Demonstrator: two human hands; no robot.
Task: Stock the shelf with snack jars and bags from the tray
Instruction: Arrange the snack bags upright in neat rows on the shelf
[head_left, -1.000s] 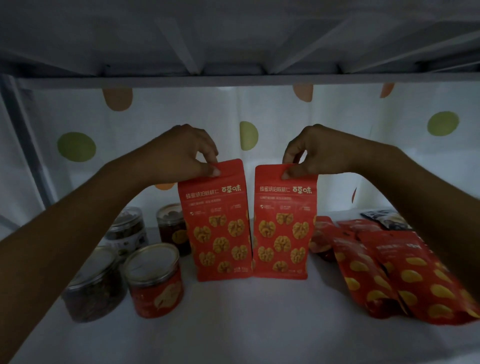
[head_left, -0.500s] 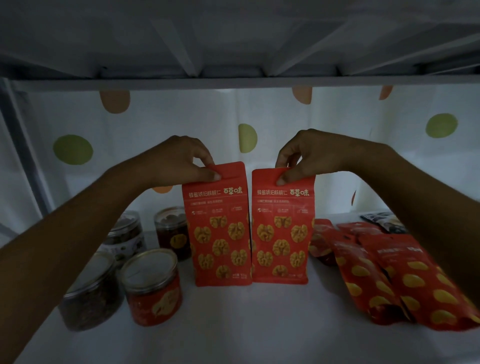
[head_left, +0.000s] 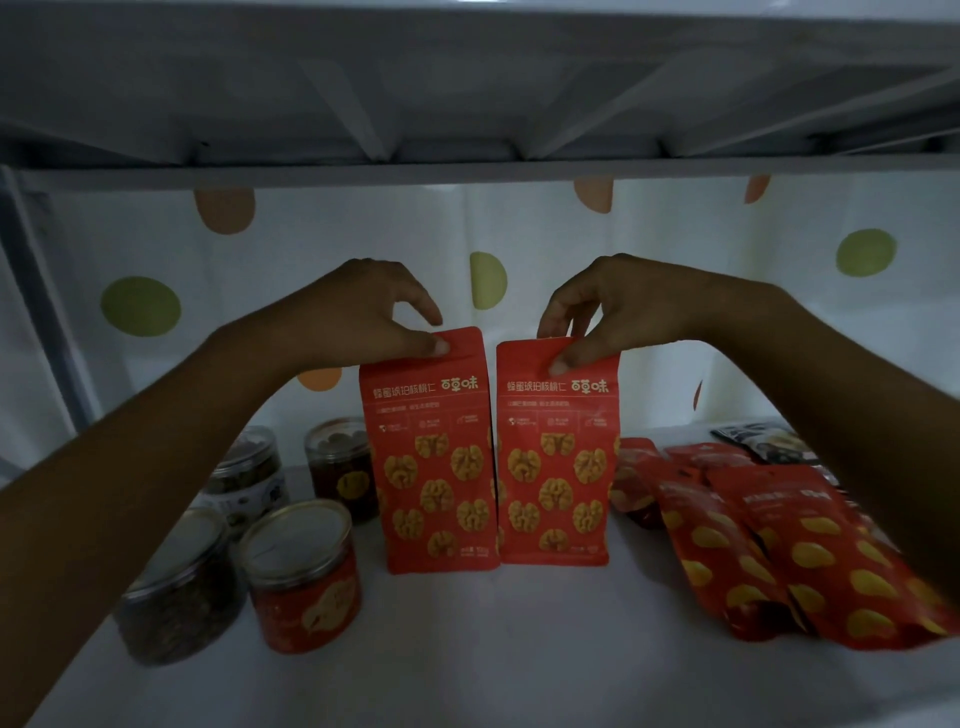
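Observation:
Two red walnut snack bags stand upright side by side on the white shelf (head_left: 493, 649). My left hand (head_left: 358, 312) pinches the top edge of the left walnut bag (head_left: 431, 467) between thumb and fingers. My right hand (head_left: 618, 306) pinches the top of the right walnut bag (head_left: 556, 467) the same way. Both bags touch the shelf surface and nearly touch each other. The tray is not in view.
Several clear snack jars stand at the left, among them a red-labelled jar (head_left: 304, 577) and a dark-filled jar (head_left: 179, 587). Red bags with yellow nuts (head_left: 779, 551) lie flat at the right, a dark packet (head_left: 763, 441) behind them. The shelf above (head_left: 467, 166) hangs low; a dotted curtain backs the shelf.
Both hands have stayed on the bag tops. The two bags have shifted slightly and stand a little straighter and more level with each other.

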